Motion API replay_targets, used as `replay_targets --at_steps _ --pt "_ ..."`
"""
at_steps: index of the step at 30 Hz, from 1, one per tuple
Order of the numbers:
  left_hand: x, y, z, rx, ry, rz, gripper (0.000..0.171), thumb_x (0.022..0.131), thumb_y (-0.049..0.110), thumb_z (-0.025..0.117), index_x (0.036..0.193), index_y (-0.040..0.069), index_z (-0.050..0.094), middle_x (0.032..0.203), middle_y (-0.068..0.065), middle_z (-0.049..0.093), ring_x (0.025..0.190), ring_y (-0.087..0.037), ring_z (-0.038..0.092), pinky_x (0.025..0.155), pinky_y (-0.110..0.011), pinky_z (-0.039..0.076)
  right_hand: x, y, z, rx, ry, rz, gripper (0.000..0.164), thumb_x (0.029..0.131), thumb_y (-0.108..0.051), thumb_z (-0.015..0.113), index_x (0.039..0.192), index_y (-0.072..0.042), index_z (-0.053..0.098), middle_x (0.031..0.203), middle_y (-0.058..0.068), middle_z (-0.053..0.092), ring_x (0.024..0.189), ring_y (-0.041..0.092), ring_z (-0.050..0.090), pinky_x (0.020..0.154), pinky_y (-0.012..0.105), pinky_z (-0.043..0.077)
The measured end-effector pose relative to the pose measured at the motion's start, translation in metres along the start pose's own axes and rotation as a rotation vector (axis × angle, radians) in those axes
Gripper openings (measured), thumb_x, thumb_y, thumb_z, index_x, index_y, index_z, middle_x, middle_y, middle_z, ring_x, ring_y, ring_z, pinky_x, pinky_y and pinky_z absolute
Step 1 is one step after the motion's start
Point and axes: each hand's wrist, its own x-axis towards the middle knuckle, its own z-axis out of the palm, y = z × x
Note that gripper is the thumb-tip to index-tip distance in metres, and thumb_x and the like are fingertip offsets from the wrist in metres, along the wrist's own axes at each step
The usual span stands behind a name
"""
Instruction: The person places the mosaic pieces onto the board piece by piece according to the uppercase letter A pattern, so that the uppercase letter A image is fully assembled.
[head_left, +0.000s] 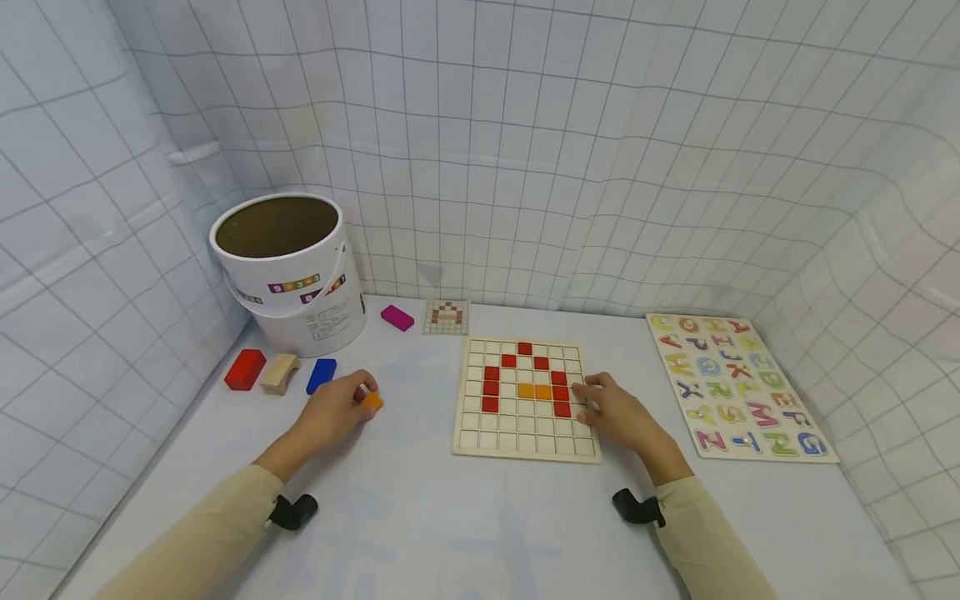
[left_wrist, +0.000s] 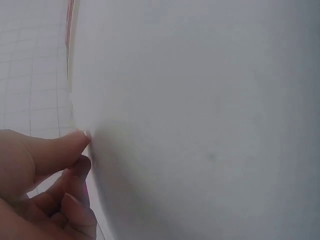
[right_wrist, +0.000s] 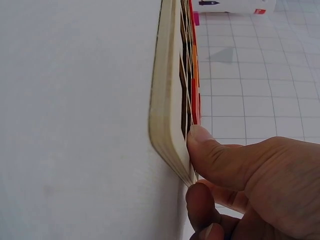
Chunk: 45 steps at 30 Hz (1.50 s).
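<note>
My left hand [head_left: 333,408] pinches a small orange block [head_left: 372,401] between thumb and fingers, low above the table left of the grid board. In the left wrist view that block is hidden, and only the thumb and bent fingers [left_wrist: 76,205] show. At the board's right side, my right hand [head_left: 618,412] rests with thumb and fingertips touching the border cells, the fingers apart. The wooden grid board [head_left: 517,446] holds red tiles [head_left: 562,408] in a peaked outline and two orange tiles [head_left: 535,391] in its middle. Behind it lies a small pattern card [head_left: 447,317].
A white bucket [head_left: 307,287] stands at the back left. Near it lie a red block [head_left: 244,370], a wooden arch block [head_left: 280,374], a blue block [head_left: 321,376] and a magenta block [head_left: 397,317]. An alphabet board [head_left: 738,387] lies at the right. Gridded sheets surround the table.
</note>
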Motion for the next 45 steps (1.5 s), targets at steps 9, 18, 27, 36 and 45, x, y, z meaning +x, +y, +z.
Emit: replay_targets --at_steps 9,18,27,36,45 --pt "0.032 0.038 0.026 -0.172 0.007 0.073 0.031 0.094 0.017 0.074 0.123 0.013 0.067 0.090 -0.005 0.063 0.083 -0.021 0.056 0.074 -0.033 0.048 -0.001 0.003 -0.001 -0.011 -0.004 0.011 0.053 0.098 -0.021 0.070 0.147 -0.008 0.055 0.149 0.021 0.044 0.128 0.042 0.054 0.104 0.058 0.045" --pt "0.068 0.120 0.075 -0.352 0.002 0.087 0.032 0.087 0.017 0.082 0.116 0.011 0.070 0.084 -0.002 0.066 0.077 -0.016 0.058 0.068 -0.028 0.047 0.000 0.004 -0.005 0.011 -0.006 0.019 0.054 0.097 -0.020 0.070 0.148 -0.007 0.054 0.149 0.021 0.043 0.129 0.043 0.053 0.105 0.059 0.044" --pt "0.077 0.145 0.097 -0.261 0.000 0.141 0.031 0.086 0.012 0.080 0.115 0.006 0.073 0.082 0.000 0.062 0.078 -0.016 0.055 0.071 -0.028 0.046 0.001 0.002 -0.005 0.009 0.000 0.014 0.055 0.097 -0.020 0.071 0.147 -0.007 0.054 0.150 0.021 0.043 0.129 0.043 0.053 0.105 0.059 0.044" --pt "0.074 0.150 0.103 -0.125 -0.015 0.184 0.032 0.086 0.011 0.080 0.116 0.001 0.073 0.072 0.002 0.057 0.067 -0.012 0.049 0.069 -0.029 0.044 0.001 0.000 -0.003 0.003 -0.002 0.006 0.054 0.097 -0.019 0.070 0.147 -0.008 0.054 0.149 0.022 0.044 0.128 0.043 0.054 0.104 0.059 0.044" --pt "0.073 0.146 0.088 -0.168 -0.010 0.178 0.041 0.091 0.016 0.077 0.128 0.002 0.068 0.081 -0.001 0.061 0.072 -0.015 0.053 0.068 -0.029 0.045 0.000 -0.002 -0.003 -0.009 -0.004 0.005 0.053 0.097 -0.019 0.070 0.147 -0.007 0.055 0.148 0.021 0.045 0.126 0.041 0.056 0.103 0.058 0.045"
